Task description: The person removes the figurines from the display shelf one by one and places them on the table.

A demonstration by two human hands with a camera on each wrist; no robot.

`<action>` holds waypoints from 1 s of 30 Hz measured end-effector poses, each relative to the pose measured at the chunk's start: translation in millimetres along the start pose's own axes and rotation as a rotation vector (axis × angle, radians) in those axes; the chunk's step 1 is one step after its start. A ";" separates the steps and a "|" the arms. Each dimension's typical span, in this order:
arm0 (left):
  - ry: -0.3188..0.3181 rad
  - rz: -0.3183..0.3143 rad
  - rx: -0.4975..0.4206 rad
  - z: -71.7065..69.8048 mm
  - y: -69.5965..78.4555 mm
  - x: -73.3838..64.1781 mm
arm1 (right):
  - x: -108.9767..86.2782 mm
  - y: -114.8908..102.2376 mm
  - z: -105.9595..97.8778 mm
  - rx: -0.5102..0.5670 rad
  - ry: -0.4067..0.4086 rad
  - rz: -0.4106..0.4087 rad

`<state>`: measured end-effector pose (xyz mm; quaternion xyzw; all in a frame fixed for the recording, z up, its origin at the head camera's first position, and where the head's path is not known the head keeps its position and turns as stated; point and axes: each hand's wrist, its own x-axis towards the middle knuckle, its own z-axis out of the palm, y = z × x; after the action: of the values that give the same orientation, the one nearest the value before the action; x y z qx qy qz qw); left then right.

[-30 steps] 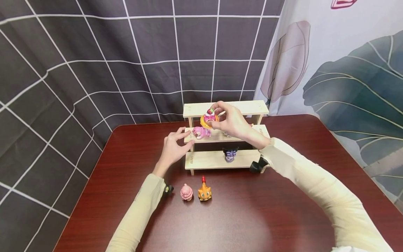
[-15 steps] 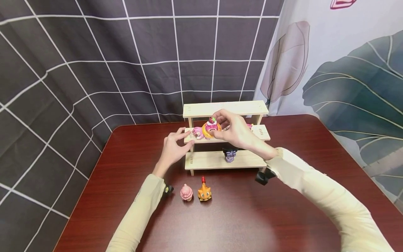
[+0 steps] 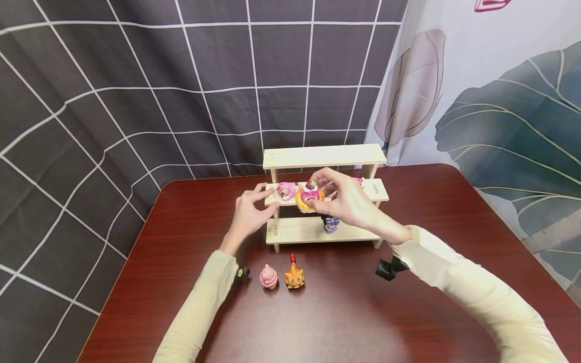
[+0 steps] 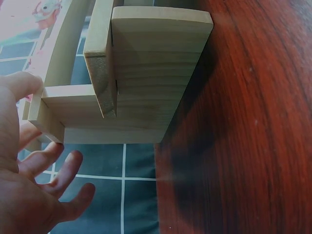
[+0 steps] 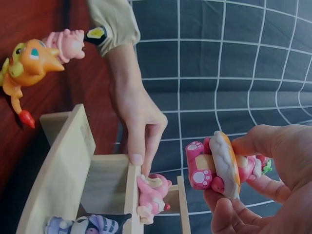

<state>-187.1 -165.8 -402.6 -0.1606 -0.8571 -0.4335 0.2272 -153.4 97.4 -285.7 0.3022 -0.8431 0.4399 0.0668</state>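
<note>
My right hand (image 3: 347, 201) pinches a pink bear figurine (image 5: 224, 165) wearing a yellow-and-white swim ring, a strawberry on its head. In the head view it overlaps the front edge of the middle tier; the right wrist view shows its paw-print soles. My left hand (image 3: 249, 212) grips the left end of the middle tier of a wooden three-tier display stand (image 3: 292, 230), thumb and fingers around the board (image 4: 46, 119). Beside those fingers a pink bear figurine (image 3: 287, 190) lies on that tier. A purple figurine with a black top (image 3: 331, 224) stands on the bottom tier, partly hidden.
A pink ice-cream-shaped figurine (image 3: 268, 277) and an orange figurine with a red-tipped tail (image 3: 294, 277) stand on the dark red table (image 3: 336, 312) before the stand. Another pink item (image 3: 360, 180) shows behind my right hand. A grey checked curtain (image 3: 218, 101) hangs behind.
My right hand has moved down and toward me with the bear figurine, uncovering the lying pink bear. My left hand has stayed at the stand.
</note>
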 end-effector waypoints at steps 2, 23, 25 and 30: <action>-0.001 -0.003 -0.005 -0.1 0.3 -0.1 | -3.3 0.2 0.5 -0.008 -0.001 -0.009; -0.004 -0.013 0.000 0.3 2.0 -1.1 | -35.5 11.7 10.3 -0.018 -0.008 -0.060; -0.002 -0.008 0.004 0.3 2.0 -1.1 | -38.8 12.4 11.7 -0.024 -0.007 -0.055; 0.000 0.002 0.006 0.0 2.8 -0.4 | -46.2 13.8 14.4 -0.034 -0.017 -0.040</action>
<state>-185.4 -164.2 -400.9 -0.1607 -0.8582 -0.4308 0.2282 -121.7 112.9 -321.6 0.3217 -0.8447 0.4216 0.0733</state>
